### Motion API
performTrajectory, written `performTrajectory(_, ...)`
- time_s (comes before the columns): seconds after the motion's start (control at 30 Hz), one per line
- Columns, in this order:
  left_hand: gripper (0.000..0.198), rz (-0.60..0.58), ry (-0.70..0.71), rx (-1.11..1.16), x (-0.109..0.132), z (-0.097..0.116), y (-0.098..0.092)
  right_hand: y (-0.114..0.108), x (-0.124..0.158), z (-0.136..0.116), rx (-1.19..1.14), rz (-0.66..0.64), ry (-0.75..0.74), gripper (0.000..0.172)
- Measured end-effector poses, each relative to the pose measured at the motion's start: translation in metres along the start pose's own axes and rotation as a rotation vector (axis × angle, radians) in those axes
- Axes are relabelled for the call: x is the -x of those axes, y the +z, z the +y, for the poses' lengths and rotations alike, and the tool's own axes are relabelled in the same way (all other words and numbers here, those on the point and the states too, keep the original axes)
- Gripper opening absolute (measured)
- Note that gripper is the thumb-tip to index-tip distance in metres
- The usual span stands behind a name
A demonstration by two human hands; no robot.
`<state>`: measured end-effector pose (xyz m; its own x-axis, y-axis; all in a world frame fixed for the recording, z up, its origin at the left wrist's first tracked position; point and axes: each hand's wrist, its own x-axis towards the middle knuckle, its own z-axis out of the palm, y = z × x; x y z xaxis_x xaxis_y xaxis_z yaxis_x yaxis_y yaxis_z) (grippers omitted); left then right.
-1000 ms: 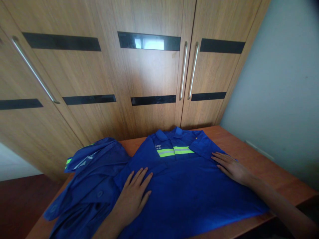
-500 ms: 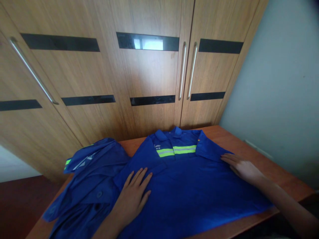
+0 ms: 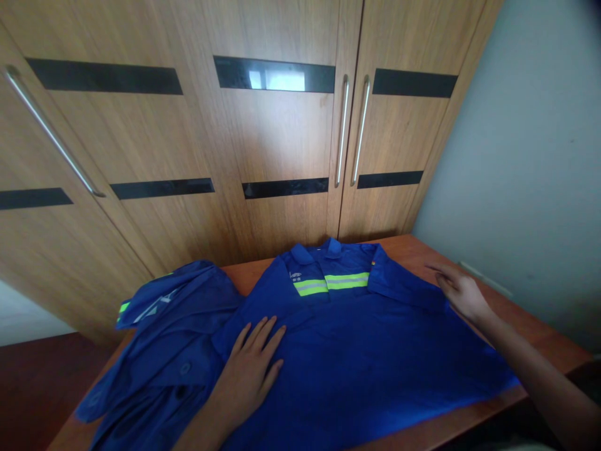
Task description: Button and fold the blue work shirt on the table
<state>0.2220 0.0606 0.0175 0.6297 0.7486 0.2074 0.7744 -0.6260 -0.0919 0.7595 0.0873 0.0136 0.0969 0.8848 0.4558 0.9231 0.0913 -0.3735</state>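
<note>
Blue jacket [image 3: 352,357], one, laid out front side up on an orange-brown table [image 3: 416,254], collar [image 3: 300,254] toward the wardrobe [image 3: 286,138], lower part toward the near edge and partly cut off by the bottom of the view. Across the chest, a yellow-green reflective band [image 3: 347,281] with a grey middle line, split at the front opening; above its left end, a small pale emblem [image 3: 295,275], too small to read. Left hand [image 3: 251,369]: palm down on the left side of the jacket, fingers slightly spread, pressing flat, grasping nothing. Right hand [image 3: 462,294]: at the outer end of the right-side sleeve [image 3: 408,282], index finger extended, other fingers loosely bent, released from the cloth; slightly blurred; contact with sleeve or table, cannot tell. Second blue garment [image 3: 178,338], one, heaped and creased at left, just beside the jacket, with a round button [image 3: 186,368] and white marking, partly beyond the table edge. Behind: wood-grain wardrobe with black strips [image 3: 286,188] and long metal handles [image 3: 361,131]. At right, pale blue-grey wall [image 3: 530,163]; at lower left, dark red floor [image 3: 47,382].
</note>
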Motion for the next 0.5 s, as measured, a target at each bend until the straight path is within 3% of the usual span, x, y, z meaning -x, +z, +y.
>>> performTrajectory(0.1, 0.053, 0.013, 0.005, 0.005, 0.0, -0.001, 0.001, 0.013, -0.007, -0.011, 0.034, -0.081, -0.111, 0.047)
performTrajectory(0.23, 0.054, 0.056, 0.007, 0.03, 0.001, -0.001, 0.003, 0.048, -0.008, -0.037, 0.154, -0.218, -0.288, 0.05)
performTrajectory(0.37, 0.055, 0.036, 0.006, 0.023, 0.001, 0.0, 0.002, 0.075, -0.002, -0.048, 0.22, -0.341, -0.279, 0.055)
performTrajectory(0.5, 0.055, -0.005, -0.003, 0.039, 0.003, 0.002, -0.004, 0.076, 0.006, -0.045, 0.229, -0.401, -0.283, 0.054)
